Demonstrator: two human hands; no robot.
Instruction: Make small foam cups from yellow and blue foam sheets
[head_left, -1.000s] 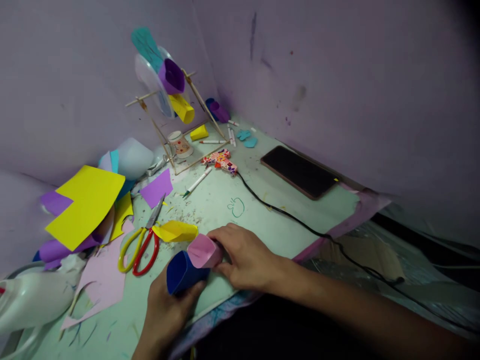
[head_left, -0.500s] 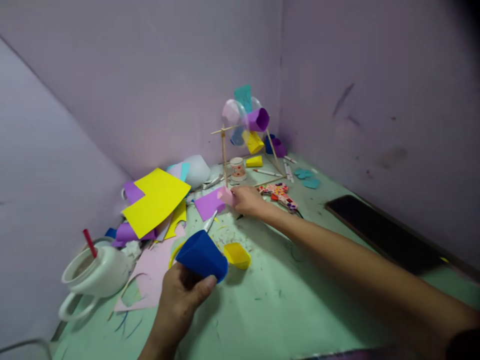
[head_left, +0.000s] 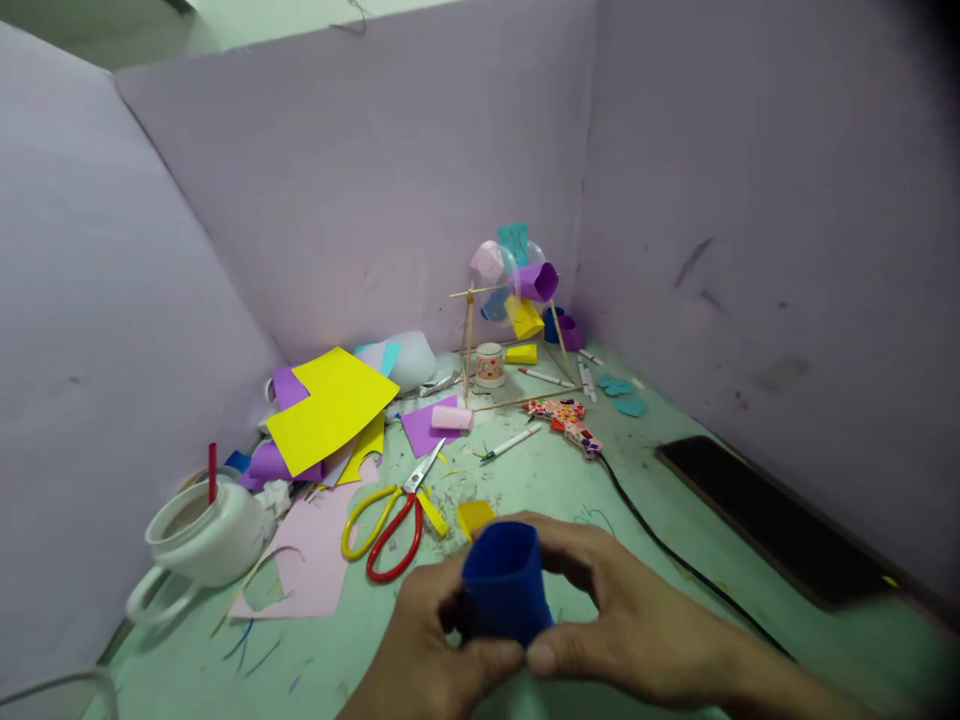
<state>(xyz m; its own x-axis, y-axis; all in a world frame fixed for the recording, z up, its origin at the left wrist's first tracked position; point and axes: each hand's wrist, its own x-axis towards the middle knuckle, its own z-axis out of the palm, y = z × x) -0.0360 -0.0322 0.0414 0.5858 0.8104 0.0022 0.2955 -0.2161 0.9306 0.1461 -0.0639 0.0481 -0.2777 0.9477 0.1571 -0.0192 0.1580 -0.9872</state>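
A small blue cup (head_left: 506,580), which looks made of bent craft foam, stands upright between my two hands with its opening facing up. My left hand (head_left: 431,640) grips its left side, thumb low on the front. From the right, my right hand (head_left: 622,610) closes around it, fingers behind and thumb tip at the lower front. Just beyond the fingers lies a yellow cup-like piece (head_left: 475,518), partly hidden. Scissors (head_left: 405,500) with one yellow and one red handle lie half open to the left. A pale pink rolled piece (head_left: 451,417) rests on a purple sheet (head_left: 420,430).
At the back stands a stick frame (head_left: 469,340) carrying a wheel with coloured cups. A glue gun (head_left: 574,430) trails a black cord (head_left: 660,535). On the right lies a dark phone-like slab (head_left: 772,520). Yellow sheets (head_left: 330,410) and a white teapot-like mug (head_left: 210,540) occupy the left.
My right hand has left the pink piece on the purple sheet and come back to the blue cup. The cup has moved right and nearer, turning upright. The view has tilted up.
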